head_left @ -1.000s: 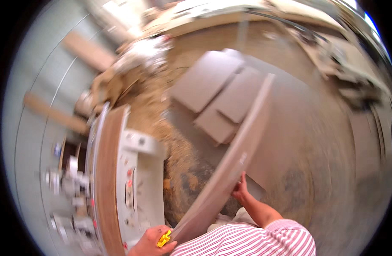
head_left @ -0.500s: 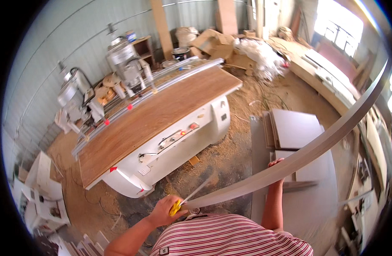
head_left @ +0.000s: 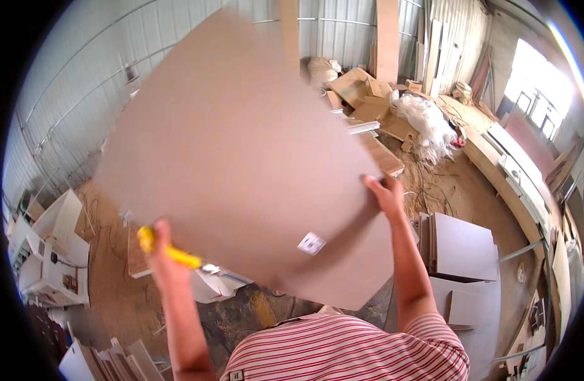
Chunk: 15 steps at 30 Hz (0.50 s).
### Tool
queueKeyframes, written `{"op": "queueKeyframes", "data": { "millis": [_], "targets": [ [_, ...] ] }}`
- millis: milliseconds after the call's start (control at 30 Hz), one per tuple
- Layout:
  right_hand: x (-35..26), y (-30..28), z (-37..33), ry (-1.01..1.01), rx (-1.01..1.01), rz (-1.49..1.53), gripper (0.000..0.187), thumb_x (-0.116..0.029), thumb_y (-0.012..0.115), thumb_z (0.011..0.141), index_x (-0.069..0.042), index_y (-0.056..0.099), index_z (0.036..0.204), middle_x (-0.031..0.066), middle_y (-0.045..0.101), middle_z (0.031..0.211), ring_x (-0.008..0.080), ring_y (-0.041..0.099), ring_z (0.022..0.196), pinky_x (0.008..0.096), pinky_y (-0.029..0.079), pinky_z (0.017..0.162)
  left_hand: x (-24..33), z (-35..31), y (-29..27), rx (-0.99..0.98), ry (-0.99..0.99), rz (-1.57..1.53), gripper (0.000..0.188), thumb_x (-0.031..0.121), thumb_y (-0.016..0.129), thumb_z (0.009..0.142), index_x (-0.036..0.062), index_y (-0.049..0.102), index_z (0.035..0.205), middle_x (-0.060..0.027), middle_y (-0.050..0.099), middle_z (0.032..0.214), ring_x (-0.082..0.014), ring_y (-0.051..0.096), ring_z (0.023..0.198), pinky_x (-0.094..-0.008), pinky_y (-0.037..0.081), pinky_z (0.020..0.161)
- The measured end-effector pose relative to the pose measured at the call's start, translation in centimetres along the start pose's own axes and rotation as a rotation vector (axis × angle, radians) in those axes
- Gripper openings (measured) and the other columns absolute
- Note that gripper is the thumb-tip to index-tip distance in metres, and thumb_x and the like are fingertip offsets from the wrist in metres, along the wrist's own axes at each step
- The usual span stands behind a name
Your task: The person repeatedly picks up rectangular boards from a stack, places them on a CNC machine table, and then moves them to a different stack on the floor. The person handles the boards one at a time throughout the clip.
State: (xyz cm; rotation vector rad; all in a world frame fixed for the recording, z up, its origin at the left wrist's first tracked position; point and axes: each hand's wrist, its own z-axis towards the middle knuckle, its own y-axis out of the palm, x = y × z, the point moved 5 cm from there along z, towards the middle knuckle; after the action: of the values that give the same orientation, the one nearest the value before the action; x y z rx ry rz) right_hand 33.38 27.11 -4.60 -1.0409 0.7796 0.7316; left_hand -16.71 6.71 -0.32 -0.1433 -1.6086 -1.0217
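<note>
A large flat greyish-beige board (head_left: 241,146) is raised in front of me with its broad face toward me. A small white label (head_left: 312,243) sticks to its lower part. My left hand (head_left: 168,260) grips the board's lower left edge, thumb on the near face. That same hand also keeps hold of a yellow-handled tool (head_left: 183,255), whose blade I cannot make out. Around the board's right edge my right hand (head_left: 386,195) is closed, thumb toward me. The fingers behind the board are hidden.
Most of the machine with the wooden top (head_left: 384,155) is hidden behind the board. White panels (head_left: 463,247) are stacked at right. Clear plastic wrap (head_left: 425,124) and cardboard (head_left: 362,89) lie at the back. More panels (head_left: 114,362) stand at lower left.
The board has swung from edge-on at the right to broad-face toward me, now blocking the machine. My left hand moved left and up, and my right hand rose along the board's edge.
</note>
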Motion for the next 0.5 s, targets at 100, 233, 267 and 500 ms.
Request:
{"op": "queueKeyframes", "data": {
  "millis": [100,233,267,500],
  "targets": [
    [-4.9,8.2,3.0,-0.113,-0.275,-0.366,0.075,-0.079,0.064,0.069,-0.007,0.074,0.085,0.0119,0.071,0.080,0.0249,0.069,0.080,0.0355,0.052,0.072,-2.8,5.4,-11.7,-0.003,-0.053,-0.054,0.055,0.039,0.069,0.090,0.0052,0.051,0.130,-0.0128,0.058,0.124,-0.0271,0.059,0.112,-0.0455,0.051,0.094],
    [-2.8,18.4,9.1,-0.269,-0.627,-0.576,0.083,-0.086,0.059,0.065,-0.008,0.074,0.088,0.0110,0.073,0.090,0.0285,0.068,0.091,0.0387,0.052,0.078,-17.7,0.8,-22.3,0.282,-0.175,0.025,0.064,0.045,0.065,0.092,0.0095,0.042,0.141,-0.0103,0.053,0.134,-0.0275,0.053,0.119,-0.0475,0.047,0.095],
    [-1.5,19.6,10.9,-0.227,-0.743,-0.616,0.082,-0.085,0.060,0.065,-0.008,0.074,0.091,0.0116,0.072,0.092,0.0281,0.068,0.096,0.0376,0.051,0.081,-21.0,-1.6,-20.4,0.239,-0.288,-0.023,0.068,0.047,0.064,0.092,0.0104,0.039,0.143,-0.0096,0.051,0.136,-0.0276,0.052,0.121,-0.0470,0.047,0.096],
    [7.9,33.9,20.6,-0.314,-1.036,-0.608,0.092,-0.080,0.067,0.062,-0.008,0.069,0.119,0.0158,0.067,0.117,0.0326,0.058,0.117,0.0444,0.044,0.098,-32.4,-13.1,-10.6,0.577,-0.662,0.011,0.063,0.052,0.057,0.095,0.0117,0.042,0.141,-0.0101,0.053,0.134,-0.0291,0.054,0.115,-0.0449,0.047,0.094]
  ]
}}
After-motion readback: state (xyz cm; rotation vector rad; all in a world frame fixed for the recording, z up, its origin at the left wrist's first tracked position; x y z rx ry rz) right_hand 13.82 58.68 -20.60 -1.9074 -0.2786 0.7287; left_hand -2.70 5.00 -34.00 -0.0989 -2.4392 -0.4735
